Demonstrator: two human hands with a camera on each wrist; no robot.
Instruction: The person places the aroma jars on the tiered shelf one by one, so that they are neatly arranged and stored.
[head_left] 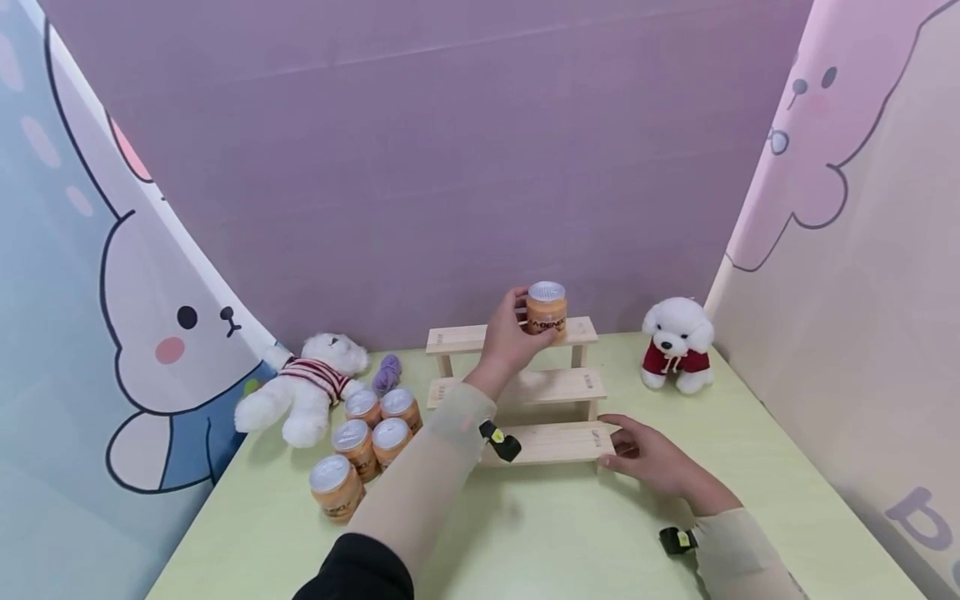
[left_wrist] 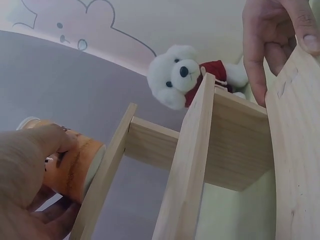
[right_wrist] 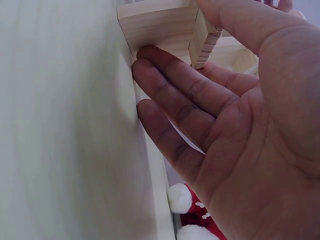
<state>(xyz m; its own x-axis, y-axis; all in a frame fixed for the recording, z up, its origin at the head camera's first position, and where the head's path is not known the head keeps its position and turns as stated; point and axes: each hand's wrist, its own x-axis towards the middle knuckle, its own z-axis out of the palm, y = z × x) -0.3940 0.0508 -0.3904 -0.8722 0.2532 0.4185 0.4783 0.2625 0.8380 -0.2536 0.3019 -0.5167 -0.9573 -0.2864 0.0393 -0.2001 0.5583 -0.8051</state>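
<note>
My left hand (head_left: 513, 337) grips an orange can (head_left: 547, 310) with a pale lid and dark lettering. The can stands upright at the right part of the top step of a three-step wooden stand (head_left: 551, 442). In the left wrist view, the base of the can (left_wrist: 82, 162) is right at the top board, with thumb and fingers around its side. My right hand (head_left: 652, 454) holds the right end of the lowest step, thumb at the front edge and index finger at the back. From the right wrist, its other fingers (right_wrist: 175, 95) extend beneath and beside the board.
Several more orange cans (head_left: 337, 487) stand on the table (head_left: 540, 542) to the left of the stand. Behind them are a purple yarn bundle (head_left: 387, 373) and a white plush bear (head_left: 307, 387) lying down. A white plush dog (head_left: 677, 346) in red sits at the right.
</note>
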